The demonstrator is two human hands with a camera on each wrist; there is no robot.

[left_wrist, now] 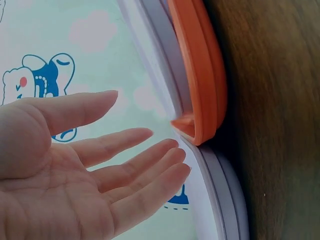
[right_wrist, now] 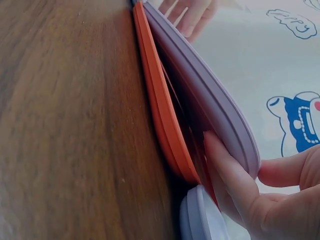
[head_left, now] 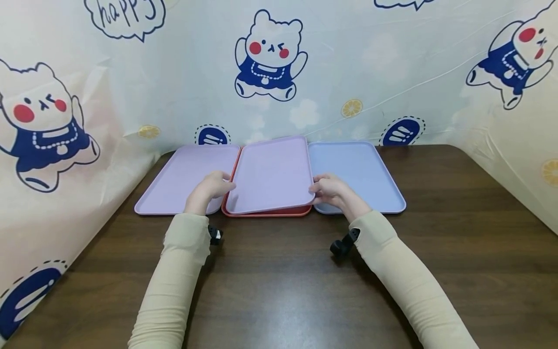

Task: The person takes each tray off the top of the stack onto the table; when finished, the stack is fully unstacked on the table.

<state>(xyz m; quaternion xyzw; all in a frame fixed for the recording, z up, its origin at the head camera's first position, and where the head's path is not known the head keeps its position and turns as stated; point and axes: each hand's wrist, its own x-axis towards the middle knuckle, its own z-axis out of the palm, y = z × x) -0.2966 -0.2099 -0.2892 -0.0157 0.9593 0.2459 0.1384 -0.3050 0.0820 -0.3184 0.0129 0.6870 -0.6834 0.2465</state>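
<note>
A lilac tray [head_left: 270, 174] lies tilted on top of an orange tray [head_left: 266, 213] at the middle of the table. My right hand [head_left: 329, 190] pinches its near right corner. In the right wrist view the fingers [right_wrist: 235, 180] lie under the lilac tray [right_wrist: 210, 95], above the orange tray [right_wrist: 160, 110], with the thumb on the other side. My left hand [head_left: 211, 186] is at the tray's left edge. In the left wrist view this hand [left_wrist: 100, 165] has straight fingers beside the orange tray's corner [left_wrist: 200, 85] and grips nothing.
A second lilac tray [head_left: 183, 177] lies flat to the left and a pale blue tray [head_left: 357, 169] to the right, both touching the orange one. The dark wooden table [head_left: 279, 281] is walled on three sides by a cartoon-bear printed sheet [head_left: 270, 53].
</note>
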